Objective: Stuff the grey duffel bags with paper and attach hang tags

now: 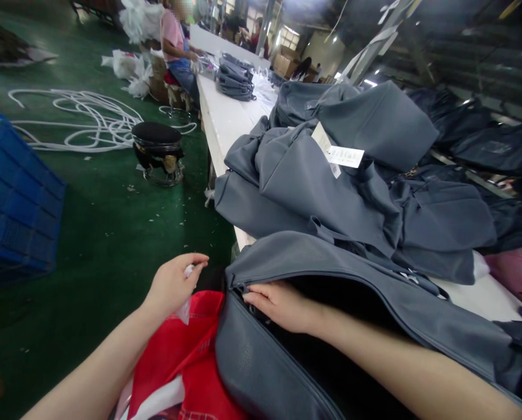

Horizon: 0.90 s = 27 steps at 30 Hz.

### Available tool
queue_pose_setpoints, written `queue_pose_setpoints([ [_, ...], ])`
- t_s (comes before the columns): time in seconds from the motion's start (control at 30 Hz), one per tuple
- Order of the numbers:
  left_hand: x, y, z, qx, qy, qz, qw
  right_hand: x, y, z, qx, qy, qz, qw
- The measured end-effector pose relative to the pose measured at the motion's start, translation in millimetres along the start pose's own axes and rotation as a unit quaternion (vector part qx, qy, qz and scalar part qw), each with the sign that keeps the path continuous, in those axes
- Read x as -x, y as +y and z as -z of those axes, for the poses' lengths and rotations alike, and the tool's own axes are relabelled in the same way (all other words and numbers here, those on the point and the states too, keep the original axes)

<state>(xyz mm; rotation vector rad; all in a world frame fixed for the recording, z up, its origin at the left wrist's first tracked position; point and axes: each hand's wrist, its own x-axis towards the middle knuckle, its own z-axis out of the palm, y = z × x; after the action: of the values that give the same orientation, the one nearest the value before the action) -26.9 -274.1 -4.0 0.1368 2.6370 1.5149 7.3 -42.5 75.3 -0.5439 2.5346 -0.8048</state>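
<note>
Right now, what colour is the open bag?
The open bag is blue-grey; it shows best in the head view.

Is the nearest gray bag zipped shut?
No, the nearest gray bag gapes open, with the right hand at one end of its opening.

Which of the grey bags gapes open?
The nearest bag, with the person's right hand at its opening: its dark interior shows between the parted zipper edges. The bags piled just behind it show no such gaping mouth.
</note>
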Motion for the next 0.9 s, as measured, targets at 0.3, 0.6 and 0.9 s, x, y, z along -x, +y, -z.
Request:
queue_pose_setpoints([
  [0.3, 20, -10, -55, 0.243, -0.084, 0.119, 0.959, -17, 6, -6, -0.075, 0.075, 0.006, 0.994],
  [0.6, 33, -1, -56, 0.004, 0.108, -0.098, 0.989, -24, 4, -8, 0.057, 0.055, -0.022, 0.997],
  [0.9, 32, -1, -58, -0.161, 0.117, -0.269, 0.942, -42, -12, -8, 0.164, -0.025, -0.096, 0.981],
])
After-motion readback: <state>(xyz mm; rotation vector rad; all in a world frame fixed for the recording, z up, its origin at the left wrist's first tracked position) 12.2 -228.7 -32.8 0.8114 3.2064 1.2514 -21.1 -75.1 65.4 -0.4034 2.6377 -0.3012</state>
